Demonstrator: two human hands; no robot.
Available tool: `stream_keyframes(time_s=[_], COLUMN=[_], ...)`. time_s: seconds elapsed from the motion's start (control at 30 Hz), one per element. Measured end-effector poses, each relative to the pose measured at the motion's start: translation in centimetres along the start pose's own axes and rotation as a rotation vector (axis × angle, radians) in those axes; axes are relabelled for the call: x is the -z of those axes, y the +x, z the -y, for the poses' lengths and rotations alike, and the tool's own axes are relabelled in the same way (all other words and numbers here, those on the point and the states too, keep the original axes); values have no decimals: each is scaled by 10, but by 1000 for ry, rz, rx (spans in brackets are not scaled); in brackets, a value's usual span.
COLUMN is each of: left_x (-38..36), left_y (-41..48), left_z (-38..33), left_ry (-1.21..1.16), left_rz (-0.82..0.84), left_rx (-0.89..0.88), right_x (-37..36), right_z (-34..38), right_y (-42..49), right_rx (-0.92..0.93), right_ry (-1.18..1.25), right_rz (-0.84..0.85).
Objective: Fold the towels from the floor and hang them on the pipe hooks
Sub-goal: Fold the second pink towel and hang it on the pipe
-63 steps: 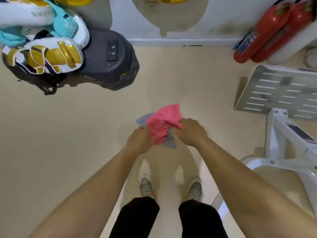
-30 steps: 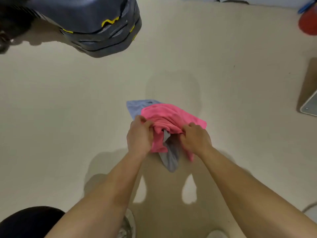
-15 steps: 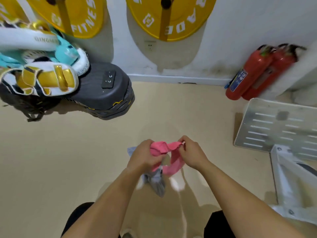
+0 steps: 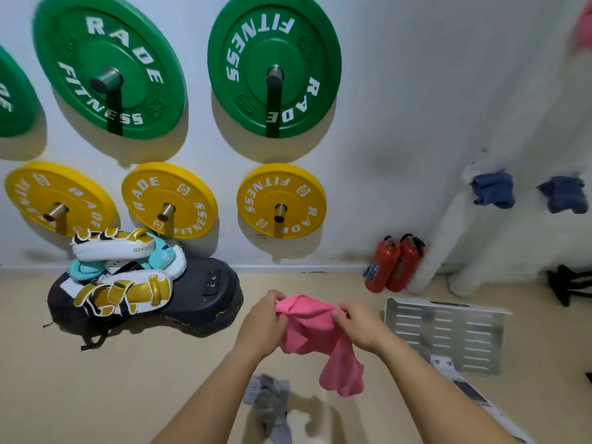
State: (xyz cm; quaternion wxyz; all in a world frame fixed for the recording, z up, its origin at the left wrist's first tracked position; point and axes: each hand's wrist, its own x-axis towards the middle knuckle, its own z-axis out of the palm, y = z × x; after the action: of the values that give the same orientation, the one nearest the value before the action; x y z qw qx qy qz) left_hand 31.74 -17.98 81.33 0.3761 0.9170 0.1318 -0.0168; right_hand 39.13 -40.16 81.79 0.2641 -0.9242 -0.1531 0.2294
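Both hands hold the pink towel (image 4: 309, 334) up in front of the person, above the floor (image 4: 96, 379). The left hand (image 4: 264, 322) has its fingers curled round the towel's top left edge, and the right hand (image 4: 360, 328) pinches the top right edge, thumb over the cloth. The towel hangs bunched between them, one tail drooping lower on the right. Below it, on the floor near the person, lies a crumpled grey towel (image 4: 269, 402). At the far right, two blue towels (image 4: 493, 189) hang side by side against the white pipes (image 4: 445, 245), with two red fire extinguishers (image 4: 394, 264) standing just left of the pipes' foot. Green and yellow weight plates (image 4: 275, 68) hang on the far wall, above a pile of boxing pads (image 4: 121, 283) at the left.
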Motion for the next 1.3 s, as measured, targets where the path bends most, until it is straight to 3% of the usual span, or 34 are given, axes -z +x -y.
stream_keyframes(time_s=[0.27, 0.47, 0.73, 0.83, 0.93, 1.17, 1.3], left_x=[52, 63, 81, 94, 100, 118, 128], left_y=[-18, -27, -29, -29, -33, -43, -45], left_z=[-69, -75, -76, -71, -64, -35, -23], left_ry=[-19, 23, 74, 90, 58, 69, -38], left_rz=[-19, -15, -131, -78, 56, 135, 31], left_rx=[-125, -155, -231, -247, -221, -218, -176], right_x=[73, 87, 107, 115, 118, 118, 114], right_z=[39, 47, 64, 61, 56, 35, 28], right_y=[-43, -62, -83, -88, -89, -88, -89], right_rx=[95, 147, 204, 213, 189, 46, -3], right_ry=[-53, -59, -31, -68, -113, -293, -246], right_rz=[-137, -332, -378, -410, -470, -603, -615])
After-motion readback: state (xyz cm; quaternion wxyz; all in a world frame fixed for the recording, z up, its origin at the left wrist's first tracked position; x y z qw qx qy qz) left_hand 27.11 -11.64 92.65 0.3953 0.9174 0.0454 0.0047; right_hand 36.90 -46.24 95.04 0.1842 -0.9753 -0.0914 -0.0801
